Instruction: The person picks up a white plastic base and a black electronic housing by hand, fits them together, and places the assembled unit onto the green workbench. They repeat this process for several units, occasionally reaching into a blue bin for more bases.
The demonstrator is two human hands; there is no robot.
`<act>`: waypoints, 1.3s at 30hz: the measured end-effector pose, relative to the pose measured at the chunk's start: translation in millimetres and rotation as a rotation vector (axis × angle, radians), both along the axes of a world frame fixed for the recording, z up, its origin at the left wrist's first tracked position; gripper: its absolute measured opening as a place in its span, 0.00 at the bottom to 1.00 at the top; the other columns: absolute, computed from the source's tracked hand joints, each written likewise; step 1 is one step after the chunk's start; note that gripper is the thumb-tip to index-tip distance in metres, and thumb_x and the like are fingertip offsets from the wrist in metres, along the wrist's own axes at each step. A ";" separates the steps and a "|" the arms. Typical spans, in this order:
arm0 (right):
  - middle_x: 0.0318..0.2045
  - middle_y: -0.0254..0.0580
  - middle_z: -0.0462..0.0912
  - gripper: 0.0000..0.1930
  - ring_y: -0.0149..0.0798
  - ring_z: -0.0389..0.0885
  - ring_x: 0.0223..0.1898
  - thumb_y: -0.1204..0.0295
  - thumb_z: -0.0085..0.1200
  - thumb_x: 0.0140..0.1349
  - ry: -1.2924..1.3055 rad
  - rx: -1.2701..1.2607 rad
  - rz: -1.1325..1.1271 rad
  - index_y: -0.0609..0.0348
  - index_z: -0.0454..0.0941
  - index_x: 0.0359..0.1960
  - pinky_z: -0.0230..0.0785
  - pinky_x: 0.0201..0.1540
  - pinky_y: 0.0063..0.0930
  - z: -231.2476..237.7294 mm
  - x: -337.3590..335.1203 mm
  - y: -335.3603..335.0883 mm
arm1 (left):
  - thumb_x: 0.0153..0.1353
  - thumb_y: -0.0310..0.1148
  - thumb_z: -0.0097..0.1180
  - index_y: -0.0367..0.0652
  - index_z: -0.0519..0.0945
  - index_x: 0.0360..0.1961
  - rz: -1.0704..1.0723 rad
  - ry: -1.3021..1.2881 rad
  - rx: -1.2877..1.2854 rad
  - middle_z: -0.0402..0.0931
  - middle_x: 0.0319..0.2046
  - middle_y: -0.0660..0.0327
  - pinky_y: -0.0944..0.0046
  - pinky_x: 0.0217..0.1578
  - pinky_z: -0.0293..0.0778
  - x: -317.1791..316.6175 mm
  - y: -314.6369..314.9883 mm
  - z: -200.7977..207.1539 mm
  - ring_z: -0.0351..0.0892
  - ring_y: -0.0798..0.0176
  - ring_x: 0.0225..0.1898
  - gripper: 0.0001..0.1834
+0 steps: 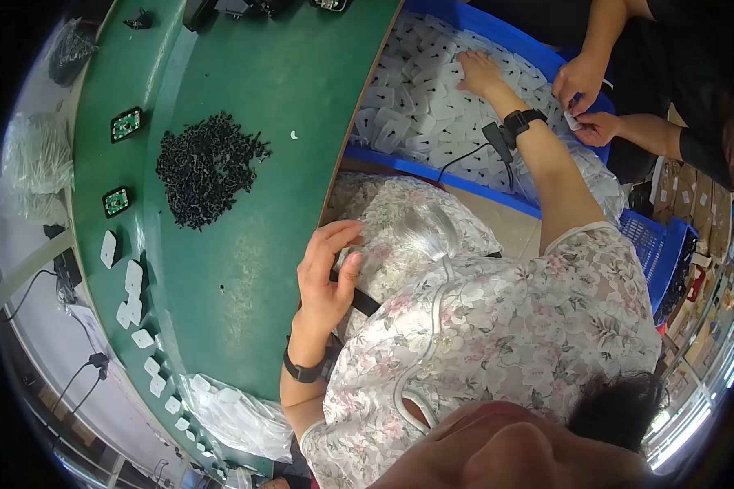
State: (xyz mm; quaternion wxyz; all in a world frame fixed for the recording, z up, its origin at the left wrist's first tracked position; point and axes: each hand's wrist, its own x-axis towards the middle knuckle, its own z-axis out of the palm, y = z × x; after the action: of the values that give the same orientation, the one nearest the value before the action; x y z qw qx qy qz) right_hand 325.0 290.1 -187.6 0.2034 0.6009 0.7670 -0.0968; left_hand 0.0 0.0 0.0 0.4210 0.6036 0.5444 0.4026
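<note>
My right hand reaches into a large blue bin, where it rests on a heap of translucent white plastic pieces, many with a small black part on them. Its fingers look stretched out, and no piece shows in its grip. Near the edge of the green table, my left hand hovers above my lap, thumb apart from the gently bent fingers and nothing visible between them. A dark band circles each wrist.
On the green table lie a pile of small black parts, two circuit boards, a row of white pieces and a clear plastic bag. Across the bin, another person's hands hold a small white piece.
</note>
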 end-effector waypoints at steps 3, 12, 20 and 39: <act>0.57 0.43 0.71 0.33 0.48 0.63 0.63 0.58 0.69 0.45 0.073 0.007 -0.003 0.49 0.71 0.55 0.55 0.63 0.43 -2.4 2.6 0.0 | 0.62 0.28 0.56 0.36 0.76 0.46 0.031 0.009 0.008 0.76 0.47 0.51 0.61 0.41 0.76 -0.1 -0.5 0.1 0.81 0.57 0.39 0.12; 0.39 0.38 0.81 0.21 0.45 0.78 0.43 0.59 0.70 0.47 0.580 -0.195 -0.286 0.49 0.79 0.43 0.70 0.46 0.34 -21.1 33.4 12.6 | 0.60 0.27 0.58 0.35 0.78 0.43 0.000 0.092 0.112 0.78 0.44 0.51 0.60 0.43 0.76 8.0 7.2 -2.6 0.80 0.51 0.42 0.11; 0.43 0.51 0.83 0.31 0.50 0.80 0.47 0.52 0.68 0.47 0.425 0.060 -0.530 0.60 0.77 0.48 0.70 0.50 0.38 -26.5 -46.8 33.8 | 0.60 0.25 0.57 0.36 0.78 0.42 0.059 0.051 0.042 0.78 0.44 0.51 0.60 0.43 0.76 8.1 5.9 -4.9 0.80 0.50 0.43 0.10; 0.38 0.45 0.81 0.20 0.40 0.77 0.29 0.72 0.67 0.48 1.093 0.125 -0.977 0.61 0.76 0.44 0.71 0.27 0.36 -116.8 32.7 81.4 | 0.59 0.21 0.56 0.36 0.78 0.42 0.007 -0.028 0.052 0.78 0.44 0.51 0.61 0.41 0.76 5.9 17.7 -0.2 0.79 0.51 0.43 0.10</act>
State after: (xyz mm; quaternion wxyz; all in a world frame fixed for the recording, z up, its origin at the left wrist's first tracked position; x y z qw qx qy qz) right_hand 357.7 371.5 -304.4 -0.3088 0.7506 0.4079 -0.4183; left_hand 5.9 17.7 -0.2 0.4112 0.6067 0.5301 0.4264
